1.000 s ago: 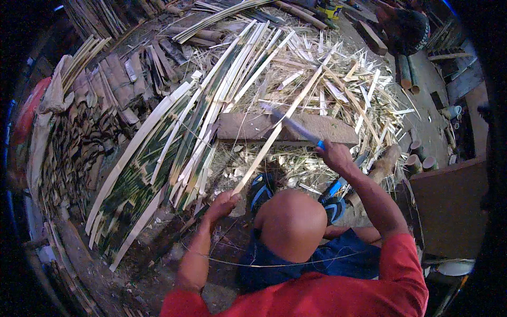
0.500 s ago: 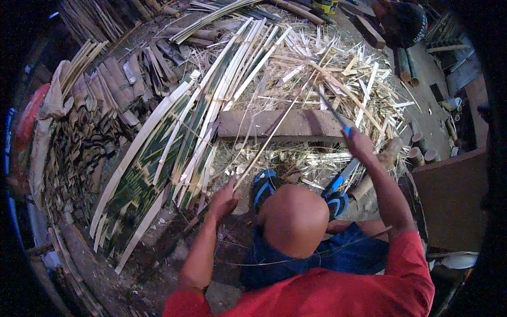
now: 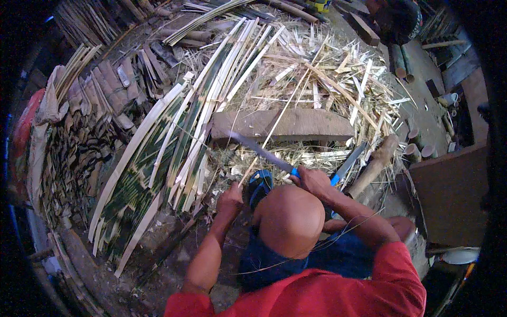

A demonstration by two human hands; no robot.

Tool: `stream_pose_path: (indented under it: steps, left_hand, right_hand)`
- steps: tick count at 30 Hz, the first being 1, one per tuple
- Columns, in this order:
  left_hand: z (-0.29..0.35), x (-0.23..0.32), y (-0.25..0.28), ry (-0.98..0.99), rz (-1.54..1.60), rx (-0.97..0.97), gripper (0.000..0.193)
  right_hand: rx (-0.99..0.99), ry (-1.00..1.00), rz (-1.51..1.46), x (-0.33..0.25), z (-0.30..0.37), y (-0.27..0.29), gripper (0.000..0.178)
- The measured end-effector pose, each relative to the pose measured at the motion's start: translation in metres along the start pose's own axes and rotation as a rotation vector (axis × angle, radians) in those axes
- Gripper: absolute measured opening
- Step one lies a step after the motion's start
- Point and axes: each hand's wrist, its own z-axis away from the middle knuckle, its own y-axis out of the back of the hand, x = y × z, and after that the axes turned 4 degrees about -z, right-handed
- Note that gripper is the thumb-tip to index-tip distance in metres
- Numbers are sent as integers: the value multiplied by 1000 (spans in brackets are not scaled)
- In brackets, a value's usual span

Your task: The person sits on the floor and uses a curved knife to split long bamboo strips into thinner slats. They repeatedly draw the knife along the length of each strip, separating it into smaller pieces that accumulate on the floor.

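Observation:
My left hand [image 3: 229,199] is closed around the near end of a thin bamboo strip [image 3: 281,117]. The strip slants away to the upper right, over a wooden block [image 3: 285,124] and onto a heap of shavings. Gripped in my right hand [image 3: 312,182] is a knife [image 3: 264,152] with a blue handle. Its long blade points to the upper left and crosses the strip on the near side of the block; whether they touch I cannot tell. Split bamboo slats [image 3: 174,137], pale and dark green, lie in a fan to the left of my left hand.
A second blade [image 3: 349,162] with a blue handle lies right of my knees, beside a short log [image 3: 374,166]. Pale shavings [image 3: 343,79] pile up behind the block. Split bamboo pieces [image 3: 105,95] are stacked at left. A brown panel [image 3: 449,193] stands at right.
My right hand has swung the knife down and left, from above the shavings at right to near the bent knee. The left hand keeps the strip and has shifted slightly right.

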Motion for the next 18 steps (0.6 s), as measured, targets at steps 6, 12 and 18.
stream_pose_path:
  steps: [6,12,18]
  left_hand:
    - [-3,-1,-5,25,8,-103,30]
    - [0,-21,-19,10,-57,-82,30]
    - [36,-92,-27,-249,-127,274,32]
  right_hand:
    - [-22,-36,17,-3,-7,21,39]
    - [-282,261,148,25,-22,12,44]
    - [550,-344,105,96,-75,90,36]
